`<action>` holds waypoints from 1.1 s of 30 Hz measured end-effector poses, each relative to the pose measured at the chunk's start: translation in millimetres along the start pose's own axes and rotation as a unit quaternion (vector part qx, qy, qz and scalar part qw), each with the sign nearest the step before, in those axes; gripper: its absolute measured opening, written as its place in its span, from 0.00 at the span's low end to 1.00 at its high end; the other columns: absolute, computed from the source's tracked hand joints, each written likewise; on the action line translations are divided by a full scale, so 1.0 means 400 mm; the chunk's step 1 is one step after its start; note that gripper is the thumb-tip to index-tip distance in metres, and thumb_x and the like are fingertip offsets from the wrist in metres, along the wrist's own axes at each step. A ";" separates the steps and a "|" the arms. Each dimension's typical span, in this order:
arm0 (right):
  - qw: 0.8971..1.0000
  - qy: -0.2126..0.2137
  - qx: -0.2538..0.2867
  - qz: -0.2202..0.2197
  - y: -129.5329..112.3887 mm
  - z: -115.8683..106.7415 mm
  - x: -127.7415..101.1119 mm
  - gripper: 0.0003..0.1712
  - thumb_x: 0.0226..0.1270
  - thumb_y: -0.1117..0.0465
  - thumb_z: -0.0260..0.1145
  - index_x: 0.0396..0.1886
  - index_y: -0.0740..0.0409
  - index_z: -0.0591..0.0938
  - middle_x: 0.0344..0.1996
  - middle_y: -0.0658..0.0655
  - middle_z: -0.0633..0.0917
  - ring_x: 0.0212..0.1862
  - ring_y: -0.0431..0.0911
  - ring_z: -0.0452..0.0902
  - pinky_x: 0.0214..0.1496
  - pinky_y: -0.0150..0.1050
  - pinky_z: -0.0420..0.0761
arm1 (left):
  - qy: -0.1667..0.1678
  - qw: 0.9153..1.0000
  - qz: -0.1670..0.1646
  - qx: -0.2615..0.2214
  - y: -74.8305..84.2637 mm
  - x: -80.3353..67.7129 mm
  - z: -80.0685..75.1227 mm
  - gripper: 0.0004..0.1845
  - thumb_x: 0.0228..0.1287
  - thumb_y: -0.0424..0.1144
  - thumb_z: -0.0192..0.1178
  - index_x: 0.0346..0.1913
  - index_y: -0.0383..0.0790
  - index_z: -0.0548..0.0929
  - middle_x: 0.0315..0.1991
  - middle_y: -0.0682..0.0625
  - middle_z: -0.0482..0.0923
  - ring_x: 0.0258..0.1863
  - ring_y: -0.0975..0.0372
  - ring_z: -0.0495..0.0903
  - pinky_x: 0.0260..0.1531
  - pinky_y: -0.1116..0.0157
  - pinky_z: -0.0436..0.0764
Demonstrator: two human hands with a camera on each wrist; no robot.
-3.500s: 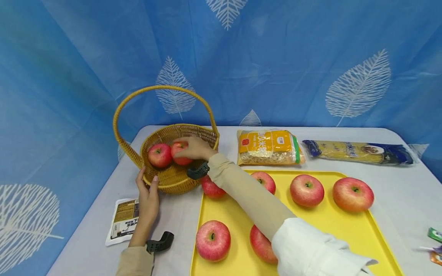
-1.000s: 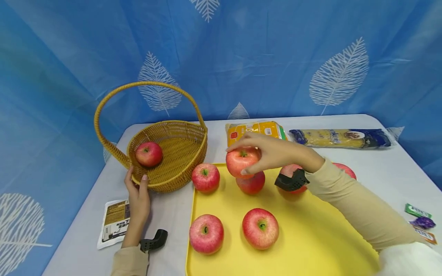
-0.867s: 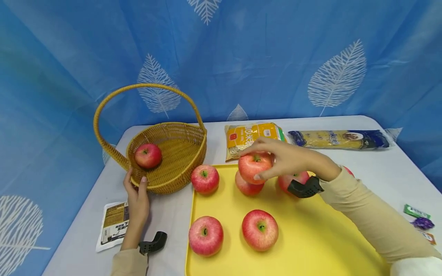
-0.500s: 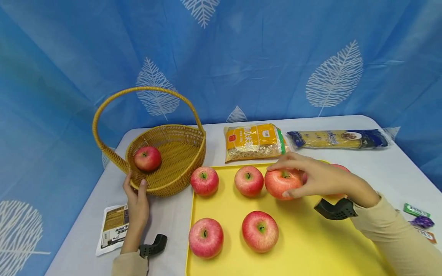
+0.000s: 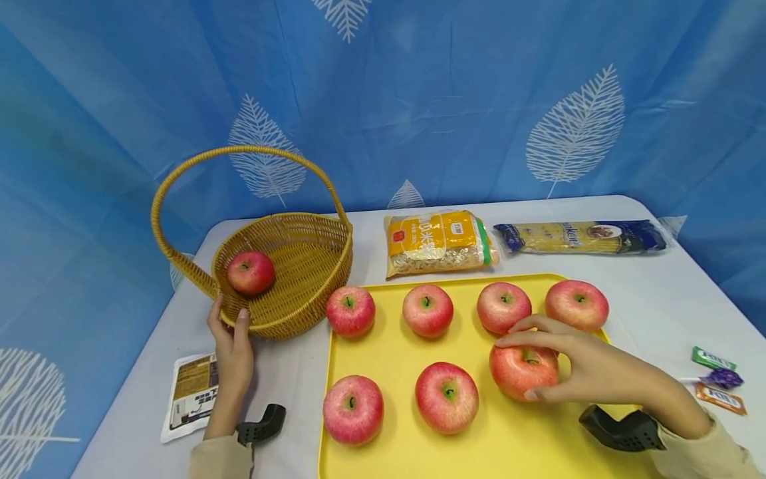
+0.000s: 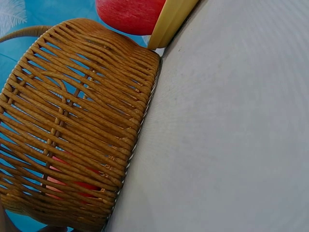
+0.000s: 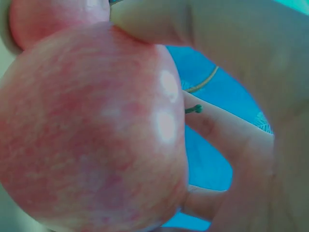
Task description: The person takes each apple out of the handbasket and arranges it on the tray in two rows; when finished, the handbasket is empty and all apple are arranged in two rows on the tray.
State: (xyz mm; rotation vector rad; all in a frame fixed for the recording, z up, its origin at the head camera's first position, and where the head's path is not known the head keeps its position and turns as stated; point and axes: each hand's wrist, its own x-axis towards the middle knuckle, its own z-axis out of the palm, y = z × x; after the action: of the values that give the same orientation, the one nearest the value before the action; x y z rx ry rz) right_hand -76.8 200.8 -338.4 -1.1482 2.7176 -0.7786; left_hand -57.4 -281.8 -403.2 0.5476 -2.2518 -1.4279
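My right hand (image 5: 547, 362) grips a red apple (image 5: 522, 370) (image 7: 91, 130) on the yellow tray (image 5: 395, 346), in the front row at the right. Several other apples sit on the tray in two rows, such as one at the back right (image 5: 576, 304) and one at the front left (image 5: 352, 408). My left hand (image 5: 230, 332) grips the near rim of the wicker basket (image 5: 299, 259) (image 6: 72, 135), thumb over the edge. One apple (image 5: 251, 272) lies inside the basket at its left.
A yellow bag of grain (image 5: 439, 242) and a long pasta packet (image 5: 583, 237) lie behind the tray. A small printed sachet (image 5: 188, 395) lies by my left forearm. Small wrapped sweets (image 5: 715, 379) lie at the right table edge. A blue leaf-print curtain hangs behind.
My right hand carried an apple out of the basket, rightward across the tray, then down to the front row. My left hand stayed on the basket rim.
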 end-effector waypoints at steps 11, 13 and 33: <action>0.999 -0.001 0.025 0.035 -0.010 0.032 -0.078 0.31 0.46 0.45 0.71 0.53 0.31 0.73 0.49 0.36 0.70 0.47 0.29 0.66 0.41 0.28 0.75 | -0.006 1.000 0.003 -0.003 0.004 0.001 0.006 0.30 0.69 0.52 0.38 0.69 0.55 0.42 0.72 0.48 0.40 0.71 0.53 0.44 0.68 0.51 0.48; 0.999 0.004 0.018 0.042 -0.013 0.041 -0.083 0.31 0.45 0.43 0.71 0.53 0.31 0.73 0.48 0.35 0.70 0.47 0.28 0.66 0.42 0.28 0.75 | -0.004 1.000 0.002 -0.002 0.002 0.002 0.005 0.30 0.69 0.52 0.38 0.69 0.55 0.42 0.72 0.48 0.40 0.71 0.53 0.44 0.68 0.51 0.48; 0.979 -0.081 0.136 0.130 -0.001 0.077 -0.107 0.40 0.54 0.44 0.65 0.66 0.38 0.59 0.57 0.46 0.67 0.51 0.26 0.64 0.45 0.26 0.74 | -0.002 1.000 0.016 -0.010 -0.003 -0.001 0.000 0.30 0.69 0.51 0.39 0.70 0.54 0.42 0.72 0.47 0.40 0.71 0.53 0.44 0.68 0.50 0.47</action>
State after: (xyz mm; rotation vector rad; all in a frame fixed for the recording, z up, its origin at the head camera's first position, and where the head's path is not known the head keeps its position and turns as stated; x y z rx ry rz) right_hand -37.6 217.4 -369.6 -0.7466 2.4629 -0.9346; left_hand -56.8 -282.0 -404.1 0.4995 -2.2363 -1.4351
